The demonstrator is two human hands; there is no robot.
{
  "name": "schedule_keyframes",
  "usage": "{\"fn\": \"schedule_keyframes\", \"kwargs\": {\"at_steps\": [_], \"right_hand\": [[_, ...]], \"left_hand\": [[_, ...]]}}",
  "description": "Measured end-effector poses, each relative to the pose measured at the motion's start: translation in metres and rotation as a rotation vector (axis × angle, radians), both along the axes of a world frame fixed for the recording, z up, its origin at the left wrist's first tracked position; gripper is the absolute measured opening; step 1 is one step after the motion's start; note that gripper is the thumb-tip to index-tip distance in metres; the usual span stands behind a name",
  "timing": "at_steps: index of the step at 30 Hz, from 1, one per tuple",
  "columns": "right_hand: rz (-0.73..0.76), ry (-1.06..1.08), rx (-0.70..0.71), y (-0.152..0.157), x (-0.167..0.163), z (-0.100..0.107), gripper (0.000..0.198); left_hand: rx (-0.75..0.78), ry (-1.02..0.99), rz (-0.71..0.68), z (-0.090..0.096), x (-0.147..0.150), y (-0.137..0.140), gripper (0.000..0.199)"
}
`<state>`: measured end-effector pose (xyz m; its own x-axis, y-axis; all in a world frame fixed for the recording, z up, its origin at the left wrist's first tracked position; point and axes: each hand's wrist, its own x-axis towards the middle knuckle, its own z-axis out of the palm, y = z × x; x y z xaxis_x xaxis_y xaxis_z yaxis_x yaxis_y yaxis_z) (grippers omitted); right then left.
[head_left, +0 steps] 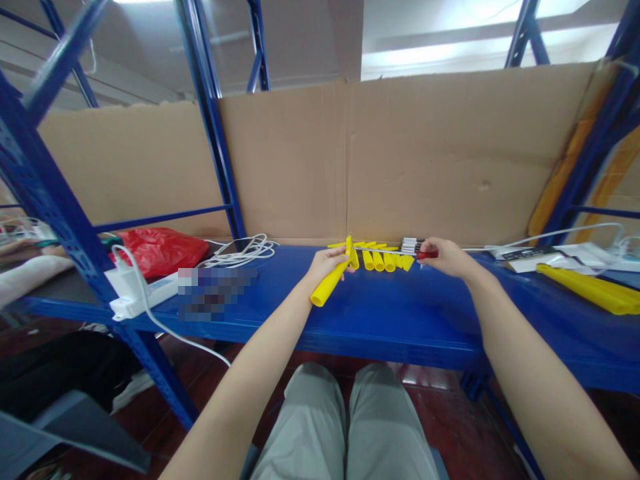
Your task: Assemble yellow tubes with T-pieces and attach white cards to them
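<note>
My left hand is closed around a yellow hollow plastic tube, its wider open end tilted down toward me. In my right hand is a screwdriver with a red handle, gripped between thumb and fingers. Its long thin shaft points left, to the upper end of the tube; whether the tip touches is too small to tell. Behind my hands, several similar yellow pieces lie in a row on the blue shelf. Small white and grey parts sit close to my right hand.
Left on the shelf are a white power strip, a red plastic bag and a coiled white cable. More yellow pieces lie at right by flat packets. Cardboard stands behind. A co-worker's sleeve shows at far left.
</note>
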<state>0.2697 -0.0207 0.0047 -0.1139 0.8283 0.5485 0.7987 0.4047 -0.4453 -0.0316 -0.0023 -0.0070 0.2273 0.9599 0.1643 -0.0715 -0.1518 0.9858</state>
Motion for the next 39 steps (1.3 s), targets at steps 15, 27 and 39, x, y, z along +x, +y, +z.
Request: {"fn": "schedule_keyframes", "kwargs": {"at_steps": [15,27,39], "right_hand": [[0.002,-0.005,0.002,0.0025,0.0017,-0.0009,0.016],[0.018,0.005,-0.008,0.0054,0.0036,-0.0009,0.014],[0.010,0.038,-0.090,0.0029,0.0018,-0.0016,0.016]], "left_hand": [[0.013,0.027,-0.006,0.0002,0.0005,-0.0020,0.046],[0.029,0.022,-0.028,-0.0013,0.0007,0.0002,0.044],[0.027,0.015,-0.004,-0.0005,0.0005,-0.0008,0.042]]}}
